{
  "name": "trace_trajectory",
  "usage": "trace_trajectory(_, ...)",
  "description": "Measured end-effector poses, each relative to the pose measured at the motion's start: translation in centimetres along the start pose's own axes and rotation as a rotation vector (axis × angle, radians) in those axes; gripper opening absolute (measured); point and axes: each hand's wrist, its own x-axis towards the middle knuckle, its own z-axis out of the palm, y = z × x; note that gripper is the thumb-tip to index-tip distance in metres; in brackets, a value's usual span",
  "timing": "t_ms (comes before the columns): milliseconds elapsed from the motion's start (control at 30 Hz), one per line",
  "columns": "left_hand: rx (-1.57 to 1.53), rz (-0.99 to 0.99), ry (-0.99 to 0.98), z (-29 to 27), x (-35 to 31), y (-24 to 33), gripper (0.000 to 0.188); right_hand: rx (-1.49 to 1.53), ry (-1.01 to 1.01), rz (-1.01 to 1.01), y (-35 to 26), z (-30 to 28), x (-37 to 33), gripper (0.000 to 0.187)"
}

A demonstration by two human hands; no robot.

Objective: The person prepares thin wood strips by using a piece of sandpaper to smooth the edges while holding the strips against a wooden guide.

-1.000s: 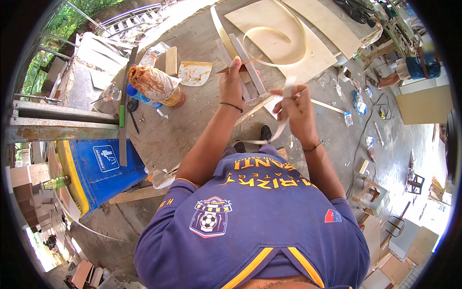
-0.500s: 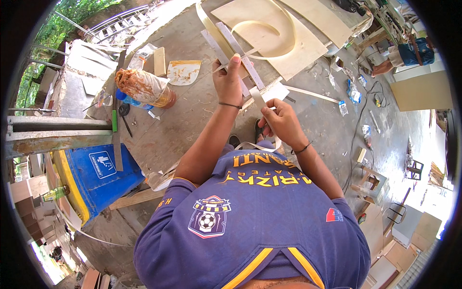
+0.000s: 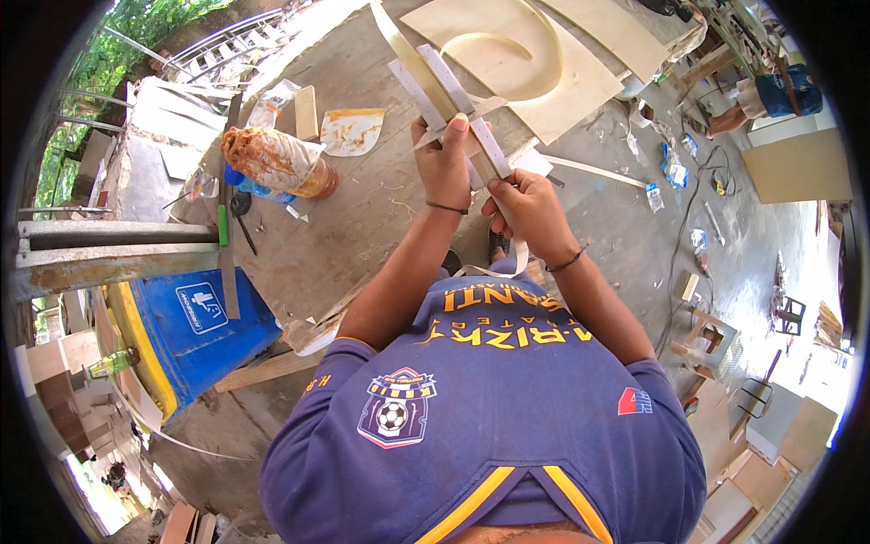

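My left hand (image 3: pixel 444 172) is closed round a narrow jig of two pale, flat pieces with small holes (image 3: pixel 444 80), its thumb lying across the top. A cream, flexible strip (image 3: pixel 555 68) curls over the board beyond and runs lengthwise between the two pieces. A thin flat sliver crosses the jig beside my thumb. At the jig's near end, my right hand (image 3: pixel 533 213) pinches the strip between thumb and fingers. The strip's tail (image 3: pixel 520 258) loops down below that hand, in front of my shirt.
A pale board (image 3: pixel 580 109) lies on the workbench (image 3: pixel 362 204). To the left stand a glue-smeared plastic jar (image 3: pixel 276 163), a small wood block (image 3: pixel 306 113), scissors (image 3: pixel 241 208) and a stained sheet (image 3: pixel 353 131). A blue bin (image 3: pixel 204 340) is lower left; cables and scraps litter the floor at right.
My right hand has moved up to the jig's near end, covering the stretch of strip that showed between them. My left hand keeps its hold, and the view has shifted slightly.
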Motion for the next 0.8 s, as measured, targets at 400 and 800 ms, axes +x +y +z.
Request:
trace_trajectory(400, 0.128, 0.131, -0.058, -0.6, -0.7, -0.2, 0.056, 0.204, 0.003, 0.019, 1.8, -0.1, -0.8, 0.022)
trace_trajectory(800, 0.097, 0.104, -0.079, 0.0, -1.8, 0.2, 0.060, -0.104, 0.080, -0.138, 1.9, 0.2, -1.9, 0.027)
